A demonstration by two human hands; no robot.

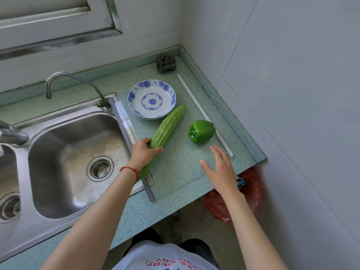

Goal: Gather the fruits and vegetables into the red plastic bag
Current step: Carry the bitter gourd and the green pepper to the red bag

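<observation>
My left hand [143,152] is closed around the near part of the bitter gourd [165,131], which lies slantwise on the bench [175,172]; its near end overhangs the sink [78,162] rim and its far tip touches the blue-and-white plates [152,99]. My right hand [220,168] hovers open, fingers spread, above bare bench just short of the green pepper [201,131]. The pepper rests beside a white strip [204,114] along the right edge. The red plastic bag [251,190] hangs below the bench's front-right corner. A steel scourer [166,63] sits in the far corner.
</observation>
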